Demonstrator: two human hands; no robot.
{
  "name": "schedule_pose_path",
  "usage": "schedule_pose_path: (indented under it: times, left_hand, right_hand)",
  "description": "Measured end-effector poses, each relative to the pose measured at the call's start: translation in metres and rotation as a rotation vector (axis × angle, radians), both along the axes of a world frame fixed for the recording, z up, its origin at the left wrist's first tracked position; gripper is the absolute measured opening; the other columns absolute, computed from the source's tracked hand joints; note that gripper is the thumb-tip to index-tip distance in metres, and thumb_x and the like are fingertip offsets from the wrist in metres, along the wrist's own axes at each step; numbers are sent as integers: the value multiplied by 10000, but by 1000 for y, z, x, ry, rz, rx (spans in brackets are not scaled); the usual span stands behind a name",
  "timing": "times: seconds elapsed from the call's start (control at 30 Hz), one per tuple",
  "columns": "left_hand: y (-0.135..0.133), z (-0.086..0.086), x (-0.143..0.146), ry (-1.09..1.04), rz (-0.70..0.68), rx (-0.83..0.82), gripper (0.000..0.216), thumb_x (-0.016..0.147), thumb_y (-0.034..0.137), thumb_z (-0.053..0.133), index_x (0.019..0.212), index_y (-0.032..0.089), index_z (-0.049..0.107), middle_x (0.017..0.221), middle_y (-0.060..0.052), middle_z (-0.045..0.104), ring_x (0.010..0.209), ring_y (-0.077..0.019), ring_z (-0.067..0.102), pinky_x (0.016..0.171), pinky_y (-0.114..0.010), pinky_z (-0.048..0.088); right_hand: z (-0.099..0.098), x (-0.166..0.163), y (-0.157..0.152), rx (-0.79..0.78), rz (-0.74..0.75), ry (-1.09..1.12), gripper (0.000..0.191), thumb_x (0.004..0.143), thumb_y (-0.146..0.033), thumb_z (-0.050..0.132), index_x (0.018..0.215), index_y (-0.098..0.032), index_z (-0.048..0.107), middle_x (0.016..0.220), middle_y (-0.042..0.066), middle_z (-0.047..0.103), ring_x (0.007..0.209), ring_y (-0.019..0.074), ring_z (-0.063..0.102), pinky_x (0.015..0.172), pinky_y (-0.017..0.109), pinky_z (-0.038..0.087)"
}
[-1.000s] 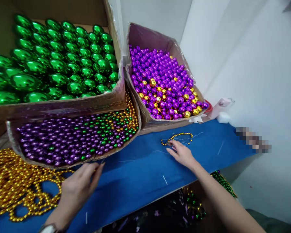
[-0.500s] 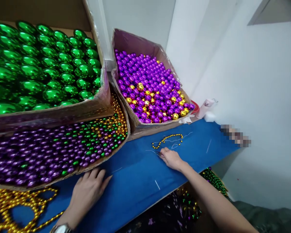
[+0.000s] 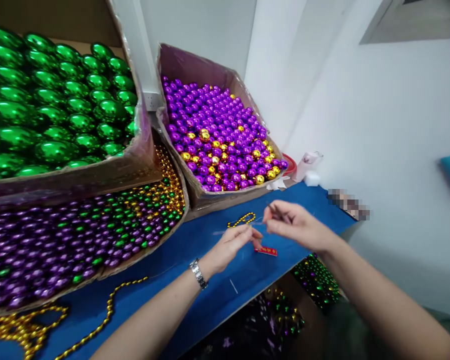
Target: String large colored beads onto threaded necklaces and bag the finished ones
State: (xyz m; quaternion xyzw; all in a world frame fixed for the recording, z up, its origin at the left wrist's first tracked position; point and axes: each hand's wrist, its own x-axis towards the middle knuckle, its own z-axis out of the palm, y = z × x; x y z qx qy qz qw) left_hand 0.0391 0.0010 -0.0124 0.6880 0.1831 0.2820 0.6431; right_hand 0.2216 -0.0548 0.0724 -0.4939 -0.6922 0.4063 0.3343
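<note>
My left hand (image 3: 230,246) is over the blue table with thumb and fingertips pinched on a thin pale thread (image 3: 255,223). My right hand (image 3: 298,225) is just right of it, fingers curled around a small dark tool (image 3: 279,212) whose kind I cannot make out. The thread spans the short gap between my hands. Below my left fingertips lies a red tag (image 3: 268,251) with gold markings, partly covered by the fingers. Behind my hands is a short gold bead string (image 3: 242,220). A longer gold bead strand (image 3: 110,305) trails along the table at left.
Cardboard boxes hold large green beads (image 3: 56,107), purple and gold beads (image 3: 217,130), and smaller mixed beads (image 3: 67,240). Gold strands (image 3: 22,330) pile up at front left. A phone-like object (image 3: 348,205) lies at the table's right end. More beads (image 3: 318,280) are below the edge.
My left hand has moved right from beside the box to meet my right hand, which has risen and shifted right. A red tag now shows, and the long gold strand lies farther along the table.
</note>
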Motion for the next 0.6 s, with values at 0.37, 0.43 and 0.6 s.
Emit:
schedule_pose_path:
  times: [0.37,0.43,0.6]
  left_hand:
    - [-9,-24,58,378,-122,481,213,877,263,454,863,186,652,779,-19,676,707,-151,598,637,-239,425]
    - [-21,-28,76,388,-187,544,181,849,204,482,841,199,663,808,-23,685,745,-158,609,687,-248,426]
    - [-34,-41,116,432,-254,645,172,830,202,506,797,190,674,799,-51,670,761,-187,612,691,-275,429]
  right_hand:
    - [-50,178,-35,-552,4,-377,385,719,-510,657,819,-139,626,676,3,583,564,100,489,486,201,345]
    - [-66,190,-50,-627,32,-450,399,683,-527,678,773,-139,656,629,-7,577,547,105,483,497,211,357]
    - [-81,201,-69,-599,37,-563,386,760,-529,610,818,-155,689,684,12,610,609,131,503,565,234,369]
